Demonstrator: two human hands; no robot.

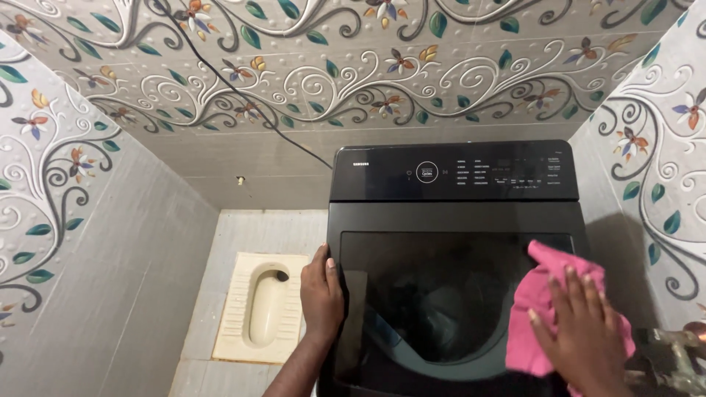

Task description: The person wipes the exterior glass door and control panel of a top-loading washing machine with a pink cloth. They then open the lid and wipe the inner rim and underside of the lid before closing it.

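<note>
Right hand [585, 323] presses flat the pink cloth [548, 294] at right edge of the washing machine lid [441, 294] | left hand [321, 290] grasps left edge | risk: your cloth may slide off the smooth glass toward the pipe [673, 353].

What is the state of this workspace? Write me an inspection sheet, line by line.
Surface: dark glass lid of a black top-loading washing machine, shut.
Job's things: pink cloth pressed flat on the lid's right side.
Clutter: nothing seen.
Hands: left hand grips the lid's left edge; right hand lies open on the cloth.
Cables: black cable runs down the wall to behind the machine.
Surroundings: floral patterned tiles; cream squat toilet in the floor; metal tap at right.
</note>
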